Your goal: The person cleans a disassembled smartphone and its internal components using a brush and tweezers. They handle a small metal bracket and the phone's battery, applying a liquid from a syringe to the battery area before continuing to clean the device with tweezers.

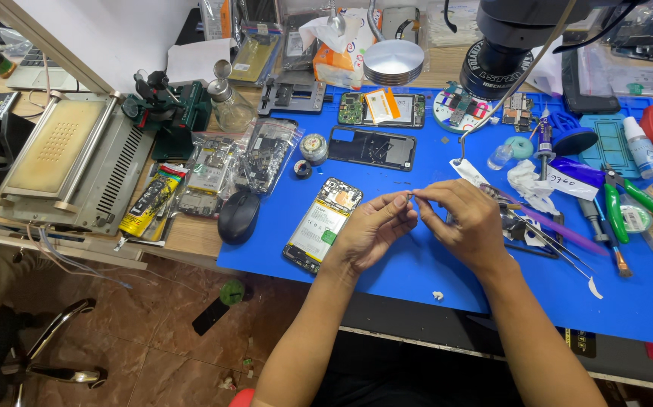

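My left hand (372,230) and my right hand (466,222) meet fingertip to fingertip over the blue mat (417,271). Between the pinched fingers sits a very small part (411,195), too tiny to identify. An opened phone (322,224) with its battery and board exposed lies on the mat just left of my left hand. Tweezers and thin tools (549,237) lie just right of my right hand.
A black phone back cover (372,148), a circuit board (381,108) and a microscope head (504,53) lie beyond my hands. Green-handled pliers (636,203) rest at right. A black mouse (238,216), bagged parts (266,154) and a grey heating machine (70,162) stand at left.
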